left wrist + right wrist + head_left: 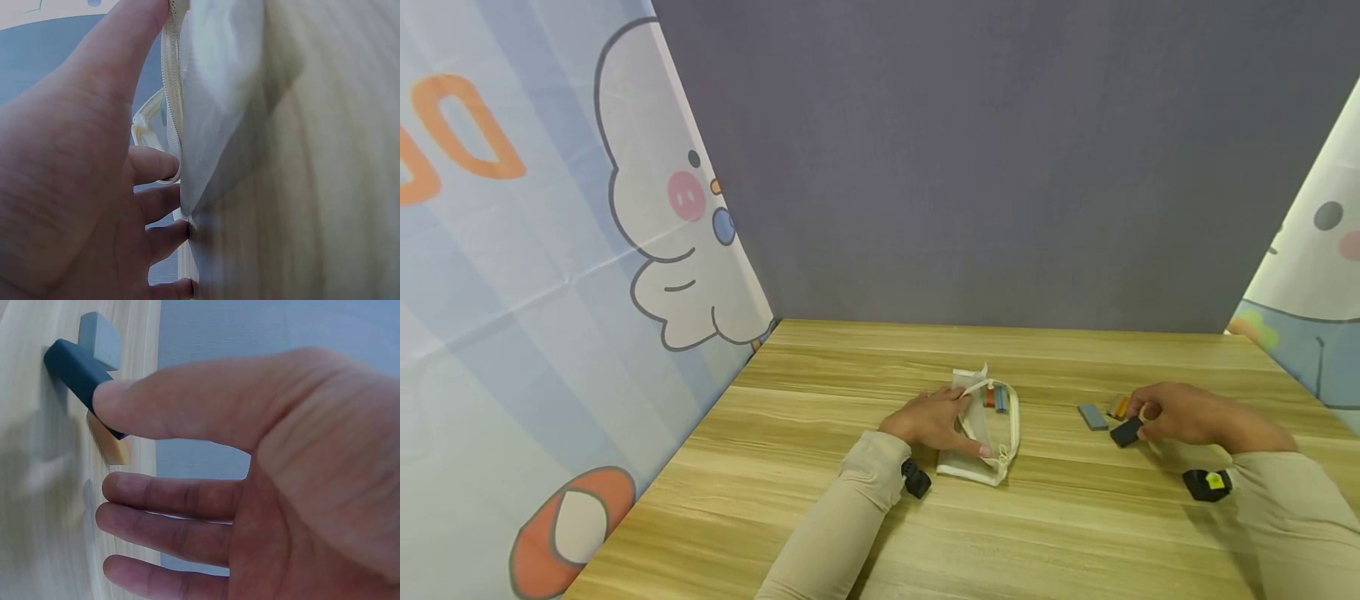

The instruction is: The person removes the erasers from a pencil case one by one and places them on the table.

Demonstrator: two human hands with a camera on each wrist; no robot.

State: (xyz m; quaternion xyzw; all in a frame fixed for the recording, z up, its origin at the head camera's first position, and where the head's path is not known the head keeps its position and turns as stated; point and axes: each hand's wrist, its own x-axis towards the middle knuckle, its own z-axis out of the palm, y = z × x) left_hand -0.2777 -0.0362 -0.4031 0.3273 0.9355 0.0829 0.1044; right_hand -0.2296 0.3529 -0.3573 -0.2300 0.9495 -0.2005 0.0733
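A white mesh pouch with a cream rim lies on the table, its mouth gaping to the right. My left hand rests on it with thumb and fingers spread, the thumb along the rim. Red-orange and blue pieces show at the pouch's far end. To the right, my right hand pinches a dark rectangular block by one end, thumb on its face. The block's other end tilts near the tabletop in the right wrist view. The other fingers of that hand extend loosely.
Just left of the dark block lies a grey block; behind it is an orange-and-grey block, partly hidden by my right hand. The wooden table meets a dark grey panel at the back. A printed cloth borders the left side.
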